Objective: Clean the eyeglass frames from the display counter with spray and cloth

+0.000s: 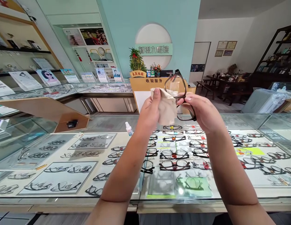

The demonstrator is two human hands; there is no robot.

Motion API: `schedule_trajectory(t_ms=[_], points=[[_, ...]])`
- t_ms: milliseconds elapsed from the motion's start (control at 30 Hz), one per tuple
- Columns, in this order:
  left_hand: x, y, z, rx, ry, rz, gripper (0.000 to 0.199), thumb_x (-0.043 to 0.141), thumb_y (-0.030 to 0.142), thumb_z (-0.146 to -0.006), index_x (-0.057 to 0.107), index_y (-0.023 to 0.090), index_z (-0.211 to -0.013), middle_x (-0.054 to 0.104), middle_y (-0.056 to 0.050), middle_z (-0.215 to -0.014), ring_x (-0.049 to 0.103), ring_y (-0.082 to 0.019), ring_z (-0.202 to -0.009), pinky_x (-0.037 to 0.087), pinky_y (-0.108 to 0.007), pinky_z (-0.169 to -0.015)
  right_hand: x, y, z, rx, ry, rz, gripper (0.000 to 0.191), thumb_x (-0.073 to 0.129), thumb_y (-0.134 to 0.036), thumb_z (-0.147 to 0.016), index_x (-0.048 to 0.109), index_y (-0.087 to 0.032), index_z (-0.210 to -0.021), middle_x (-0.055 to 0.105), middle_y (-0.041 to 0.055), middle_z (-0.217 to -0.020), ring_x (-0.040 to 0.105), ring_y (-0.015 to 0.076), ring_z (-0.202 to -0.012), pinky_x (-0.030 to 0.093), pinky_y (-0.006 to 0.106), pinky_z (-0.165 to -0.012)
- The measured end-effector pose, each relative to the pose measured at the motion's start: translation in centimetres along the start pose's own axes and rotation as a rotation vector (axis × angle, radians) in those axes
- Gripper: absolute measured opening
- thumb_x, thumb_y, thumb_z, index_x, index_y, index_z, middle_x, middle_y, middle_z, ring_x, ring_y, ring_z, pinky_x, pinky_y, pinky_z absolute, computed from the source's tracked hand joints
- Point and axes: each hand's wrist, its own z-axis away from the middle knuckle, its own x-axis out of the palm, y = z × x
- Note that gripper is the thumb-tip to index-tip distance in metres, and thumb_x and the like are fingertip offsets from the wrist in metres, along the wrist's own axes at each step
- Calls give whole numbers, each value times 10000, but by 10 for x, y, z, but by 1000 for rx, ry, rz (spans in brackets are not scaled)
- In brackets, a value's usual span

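Observation:
My left hand [151, 107] is closed on a beige cleaning cloth [167, 111], thumb on top, the cloth hanging down from the fingers. In my right hand [199, 107] is a pair of dark-framed eyeglasses [193, 116], pinched near the middle of the frame and turned so one lens is above the other. The cloth's upper edge overlaps the upper lens. Both hands are raised above the glass display counter [157, 200]. A small white spray bottle [129, 129] stands on the counter to the left of my left forearm.
Rows of eyeglasses [175, 165] lie in the display counter below. A slanted wooden board [45, 107] stands at the left. Beyond are a cash desk [140, 90] with a potted plant [136, 61], another display case, and a plastic-wrapped box [265, 98] at the right.

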Motion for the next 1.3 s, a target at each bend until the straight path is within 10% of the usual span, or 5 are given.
schedule_trajectory(t_ms=[433, 1300], points=[[-18, 17, 0, -31, -42, -211, 505, 881, 690, -776, 784, 197, -830, 758, -55, -745, 671, -177, -604, 489, -287, -516, -17, -8, 1, 47, -233, 197, 273, 689, -402, -991, 880, -264, -853, 791, 38, -943, 673, 247, -1006, 495, 406, -993], [-13, 29, 3, -104, -89, -167, 429, 1004, 394, -673, 748, 189, -950, 779, -13, -886, 689, -136, -724, 561, -233, -664, -16, -8, -1, 97, -327, 197, 214, 709, -345, -986, 887, -270, -894, 777, 38, -1039, 665, 223, -1073, 465, 366, -1038]])
